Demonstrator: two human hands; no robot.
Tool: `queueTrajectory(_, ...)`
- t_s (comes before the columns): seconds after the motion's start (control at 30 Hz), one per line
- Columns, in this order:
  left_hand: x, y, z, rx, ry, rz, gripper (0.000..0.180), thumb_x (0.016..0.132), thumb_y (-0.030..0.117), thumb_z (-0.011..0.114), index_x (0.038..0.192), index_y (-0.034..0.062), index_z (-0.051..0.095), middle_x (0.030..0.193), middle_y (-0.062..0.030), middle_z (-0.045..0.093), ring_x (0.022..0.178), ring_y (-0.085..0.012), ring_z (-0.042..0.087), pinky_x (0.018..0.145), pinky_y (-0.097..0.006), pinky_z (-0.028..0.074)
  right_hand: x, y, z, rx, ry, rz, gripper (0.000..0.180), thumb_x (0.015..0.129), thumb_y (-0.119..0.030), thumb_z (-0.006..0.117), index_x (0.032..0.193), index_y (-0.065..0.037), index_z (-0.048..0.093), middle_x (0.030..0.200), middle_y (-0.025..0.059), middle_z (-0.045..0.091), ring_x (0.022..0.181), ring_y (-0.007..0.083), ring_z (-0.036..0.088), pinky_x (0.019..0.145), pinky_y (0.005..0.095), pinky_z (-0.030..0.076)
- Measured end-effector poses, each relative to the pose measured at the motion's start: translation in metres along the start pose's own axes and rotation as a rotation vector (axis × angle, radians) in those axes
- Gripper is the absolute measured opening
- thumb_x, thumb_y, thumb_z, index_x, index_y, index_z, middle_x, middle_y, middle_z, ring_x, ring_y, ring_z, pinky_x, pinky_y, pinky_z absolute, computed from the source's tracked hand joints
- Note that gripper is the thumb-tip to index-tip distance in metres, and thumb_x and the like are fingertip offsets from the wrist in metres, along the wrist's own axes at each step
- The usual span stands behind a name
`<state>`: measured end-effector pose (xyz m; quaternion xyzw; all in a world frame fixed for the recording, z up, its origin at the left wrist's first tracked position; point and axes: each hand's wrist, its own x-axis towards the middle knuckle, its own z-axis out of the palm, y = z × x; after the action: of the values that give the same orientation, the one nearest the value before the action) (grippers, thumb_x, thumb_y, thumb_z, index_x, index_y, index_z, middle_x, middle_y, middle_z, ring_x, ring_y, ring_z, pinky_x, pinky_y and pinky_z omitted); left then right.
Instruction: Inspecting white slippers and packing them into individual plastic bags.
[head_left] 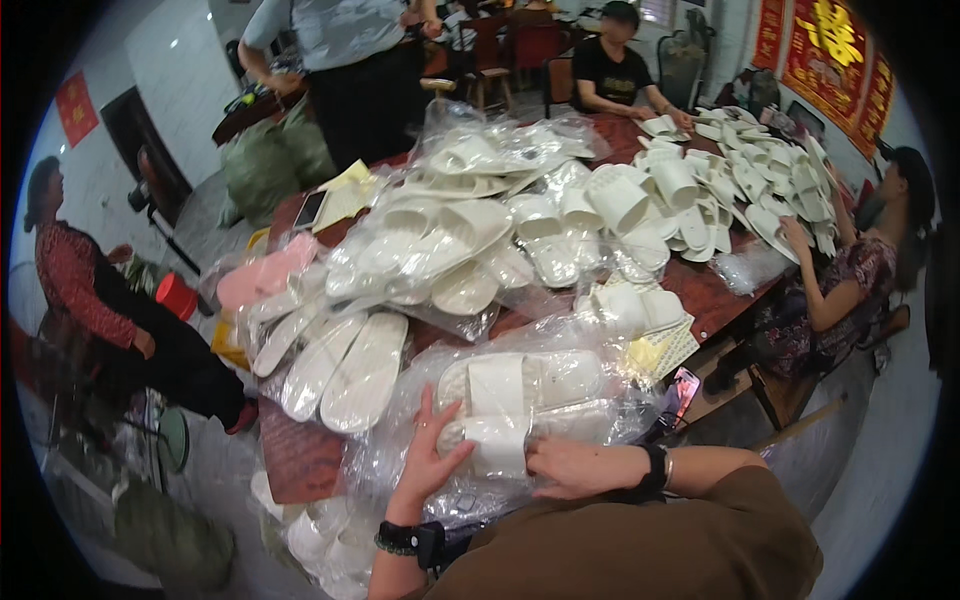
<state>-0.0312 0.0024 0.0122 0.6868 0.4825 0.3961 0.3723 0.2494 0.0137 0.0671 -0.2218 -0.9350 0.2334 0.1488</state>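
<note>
A pair of white slide slippers (497, 388) lies on clear plastic bags (400, 470) at the table's near edge, directly in front of me. My left hand (428, 455) is at the left end of the pair, with its fingers spread and the thumb against the nearer slipper. On the other side of that slipper's strap, my right hand (585, 467) has its fingers curled in against the slipper and the plastic. Whatever those fingers hold is hidden from view.
Bagged white slippers (430, 240) pile up across the red-brown table (305, 460), with loose slippers (700, 190) at the far right. A pink slipper (265, 275) and a lit phone (682, 392) lie near the edges. Several people stand or sit around the table.
</note>
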Motion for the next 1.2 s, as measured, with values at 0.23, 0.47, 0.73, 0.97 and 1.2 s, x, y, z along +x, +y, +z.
queueTrajectory(0.23, 0.007, 0.001, 0.005, 0.201, -0.011, 0.003, 0.059, 0.087, 0.032, 0.075, 0.140, 0.0119, 0.059, 0.165, -0.0276, 0.007, 0.153, -0.0405, 0.014, 0.122, -0.051, 0.010, -0.023, 0.010, -0.080, 0.192, 0.026, 0.261, 0.026, 0.094, -0.027, 0.065, 0.103, -0.003, 0.061, 0.097, 0.0171, 0.063, 0.092, 0.0385, 0.062, 0.082, 0.0444, 0.051)
queueTrajectory(0.47, 0.000, -0.009, 0.012, 0.296, 0.071, -0.020, 0.057, 0.093, 0.037, 0.066, 0.147, 0.0238, 0.053, 0.167, -0.0228, 0.003, 0.154, -0.0396, 0.009, 0.122, -0.053, 0.009, -0.072, 0.023, -0.112, -0.121, -0.085, 0.773, 0.024, 0.085, -0.025, 0.070, 0.086, -0.002, 0.068, 0.081, 0.0176, 0.069, 0.078, 0.0361, 0.067, 0.071, 0.0443, 0.052)
queueTrajectory(0.73, -0.004, -0.004, 0.012, 0.326, -0.023, -0.025, 0.057, 0.096, 0.042, 0.061, 0.149, 0.0261, 0.049, 0.167, -0.0221, 0.004, 0.151, -0.0462, 0.015, 0.120, -0.058, 0.014, -0.074, 0.042, -0.056, 0.274, 0.013, 0.598, 0.050, 0.079, -0.008, 0.075, 0.126, -0.004, 0.061, 0.094, 0.0127, 0.068, 0.073, 0.0242, 0.065, 0.068, 0.0339, 0.053)
queueTrajectory(0.97, 0.002, -0.005, 0.012, 0.304, -0.033, -0.037, 0.057, 0.097, 0.042, 0.060, 0.150, 0.0257, 0.047, 0.167, -0.0215, 0.002, 0.152, -0.0458, 0.012, 0.121, -0.057, 0.013, -0.101, 0.079, -0.018, 0.551, 0.359, 0.692, 0.041, 0.088, -0.004, 0.067, 0.126, -0.002, 0.052, 0.108, 0.0134, 0.061, 0.072, 0.0198, 0.065, 0.064, 0.0320, 0.056)
queueTrajectory(1.2, 0.003, -0.002, 0.010, 0.261, -0.055, -0.029, 0.058, 0.097, 0.043, 0.059, 0.150, 0.0250, 0.047, 0.167, -0.0211, 0.001, 0.151, -0.0472, 0.015, 0.121, -0.056, 0.013, -0.129, 0.073, -0.035, 1.015, 0.345, 1.198, 0.019, 0.098, -0.009, 0.056, 0.113, -0.001, 0.047, 0.096, 0.0179, 0.063, 0.068, 0.0274, 0.069, 0.060, 0.0404, 0.061)
